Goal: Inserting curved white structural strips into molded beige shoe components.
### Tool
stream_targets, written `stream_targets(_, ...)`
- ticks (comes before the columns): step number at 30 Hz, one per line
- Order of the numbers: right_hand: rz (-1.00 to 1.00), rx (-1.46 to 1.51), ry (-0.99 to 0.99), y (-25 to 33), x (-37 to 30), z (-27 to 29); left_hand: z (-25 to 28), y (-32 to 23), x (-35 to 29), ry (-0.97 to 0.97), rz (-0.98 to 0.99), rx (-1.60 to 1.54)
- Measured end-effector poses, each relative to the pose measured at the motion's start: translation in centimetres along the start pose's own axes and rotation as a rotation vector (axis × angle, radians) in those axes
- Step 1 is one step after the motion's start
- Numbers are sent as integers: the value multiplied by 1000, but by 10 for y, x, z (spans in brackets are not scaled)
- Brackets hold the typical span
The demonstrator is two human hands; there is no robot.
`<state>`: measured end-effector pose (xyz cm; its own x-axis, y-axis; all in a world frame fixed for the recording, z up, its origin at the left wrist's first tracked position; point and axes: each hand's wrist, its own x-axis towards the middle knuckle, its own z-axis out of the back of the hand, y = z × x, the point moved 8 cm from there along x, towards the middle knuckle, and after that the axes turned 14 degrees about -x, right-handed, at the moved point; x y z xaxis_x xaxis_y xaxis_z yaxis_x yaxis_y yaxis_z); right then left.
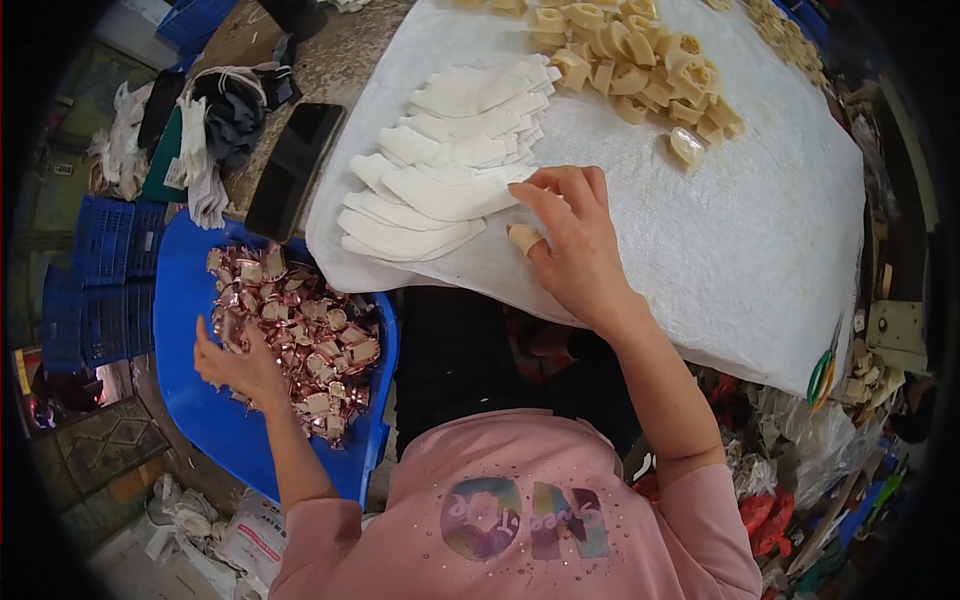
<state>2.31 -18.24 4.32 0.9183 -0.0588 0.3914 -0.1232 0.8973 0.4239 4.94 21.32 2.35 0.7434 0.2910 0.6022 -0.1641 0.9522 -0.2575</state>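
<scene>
My left hand point(240, 372) is over a blue plastic bin point(185, 400), its fingers apart and nothing visible in them. Below and beside it lies a heap of small pieces with shiny pink metallic edges and cream faces point(320, 375). On the table, my right hand point(580, 240) reaches to overlapping rows of curved white fabric-like pieces point(450, 190). Its index fingertip touches the right end of one piece, while the thumb, wrapped in a tan cover point(525, 238), stays apart from the finger.
A white cloth point(740, 260) covers the table. Cream ring-shaped pieces point(640, 75) are heaped at the far side, near a single glossy one point(686, 147). A dark phone point(293, 172) lies at the left, by gloves point(195, 145). Scissors point(822, 375) hang at the right edge. Blue crates point(105, 290) stand far left.
</scene>
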Motion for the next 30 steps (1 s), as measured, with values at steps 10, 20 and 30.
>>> stream_targets(10, 246, -270, -86, 17, 17, -19, 8, -197, -32, 385, -496, -1096)
stream_targets(20, -4, -41, 70, -3, 26, -21, 0, -267, -69, 491, -900, -1009)
stream_targets(30, -57, -103, 25, -3, 28, -23, -3, -256, -96, 362, -937, -760)
